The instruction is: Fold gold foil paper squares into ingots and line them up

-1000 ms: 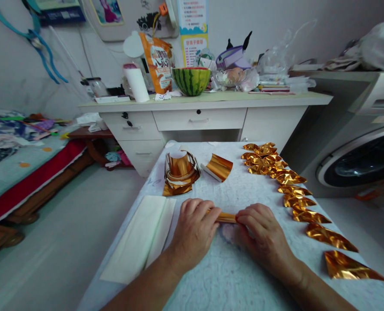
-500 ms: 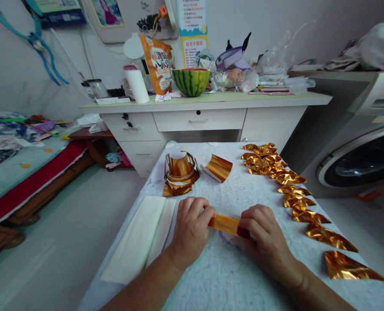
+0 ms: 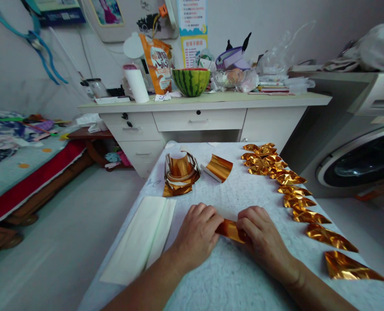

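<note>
Between my hands a strip of gold foil paper (image 3: 230,230) is rolled or folded into a narrow band, low over the table. My left hand (image 3: 196,235) grips its left end, with the fingers curled over it. At the other end my right hand (image 3: 259,231) pinches the band, and its fingertips are partly hidden behind the knuckles. Beyond them lie a stack of curled gold foil sheets (image 3: 180,170) and one loose curled gold foil sheet (image 3: 220,168). Left of my left hand is a flat pile of off-white paper (image 3: 136,237).
Folded gold foil pieces (image 3: 331,237) run in a row down the right side of the cloth-covered table (image 3: 243,280). Behind stands a white desk (image 3: 198,119) holding half a watermelon (image 3: 191,82) and an orange pouch (image 3: 157,65). A washing machine (image 3: 357,142) is at right, a bed (image 3: 33,172) at left.
My hands have come closer together and lower, so less of the foil band shows between them. The band has turned darker and looks more rolled. The other things have stayed put.
</note>
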`<state>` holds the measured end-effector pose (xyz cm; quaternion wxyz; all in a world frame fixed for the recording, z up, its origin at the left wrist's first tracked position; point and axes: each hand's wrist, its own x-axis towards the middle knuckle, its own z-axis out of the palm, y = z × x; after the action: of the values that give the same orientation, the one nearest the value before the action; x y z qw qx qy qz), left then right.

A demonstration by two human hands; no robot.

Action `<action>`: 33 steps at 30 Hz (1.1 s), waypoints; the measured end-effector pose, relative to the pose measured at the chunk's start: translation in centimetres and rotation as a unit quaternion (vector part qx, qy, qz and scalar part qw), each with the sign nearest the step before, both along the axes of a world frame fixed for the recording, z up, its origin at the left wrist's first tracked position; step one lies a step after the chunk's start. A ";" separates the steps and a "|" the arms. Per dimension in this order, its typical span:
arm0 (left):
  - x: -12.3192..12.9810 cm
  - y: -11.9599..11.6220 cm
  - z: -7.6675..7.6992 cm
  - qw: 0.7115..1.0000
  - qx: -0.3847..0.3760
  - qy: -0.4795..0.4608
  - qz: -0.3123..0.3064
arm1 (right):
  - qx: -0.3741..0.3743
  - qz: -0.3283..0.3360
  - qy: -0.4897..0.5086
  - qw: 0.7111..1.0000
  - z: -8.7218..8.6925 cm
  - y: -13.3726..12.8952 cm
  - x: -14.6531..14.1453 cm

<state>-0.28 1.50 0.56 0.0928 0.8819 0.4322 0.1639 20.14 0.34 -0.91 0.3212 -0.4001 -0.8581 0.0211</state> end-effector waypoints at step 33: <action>0.7 0.3 -0.6 0.995 0.092 0.028 0.034 | -0.073 0.007 0.037 0.997 -1.0 0.3 1.2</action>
<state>0.40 1.78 -0.07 -0.0067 0.8756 0.4479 0.1810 21.34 0.59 -1.87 0.3227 -0.4157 -0.8443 0.1009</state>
